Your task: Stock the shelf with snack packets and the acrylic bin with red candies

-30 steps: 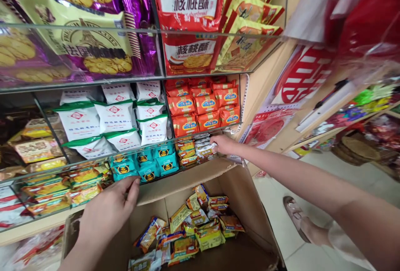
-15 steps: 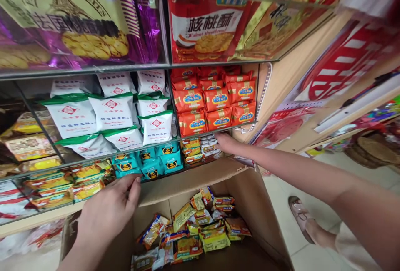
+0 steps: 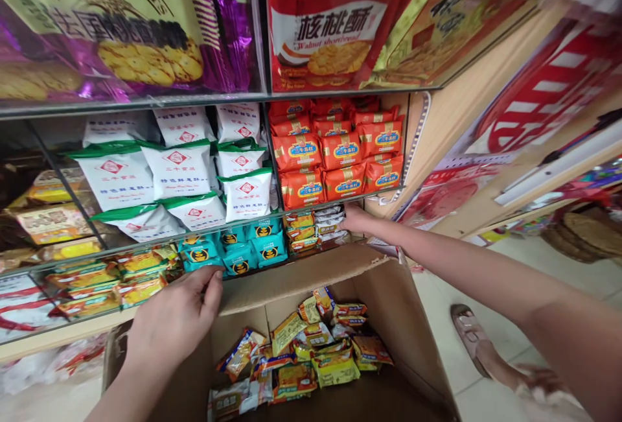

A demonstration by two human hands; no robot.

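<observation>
My left hand is closed over the upper edge of an open cardboard box, just in front of the teal packets. Its thumb lies on the near side, and the other fingertips are hidden. My right hand reaches into the low shelf compartment, beside a stack of small silver packets. Its fingers are mostly out of sight there. Yellow-orange snack packets are stacked left of the silver ones. Inside the box lie several loose wrapped snacks, yellow, orange and white.
Above are orange-red packets, white-and-green bags and a clear-fronted shelf with a walnut shortbread bag. A wooden side panel bounds the shelf on the right. A sandalled foot stands on the tiled floor.
The view has shifted slightly, so the shelves sit a little further right. Both hands keep nearly the same places, the right one still in the low compartment.
</observation>
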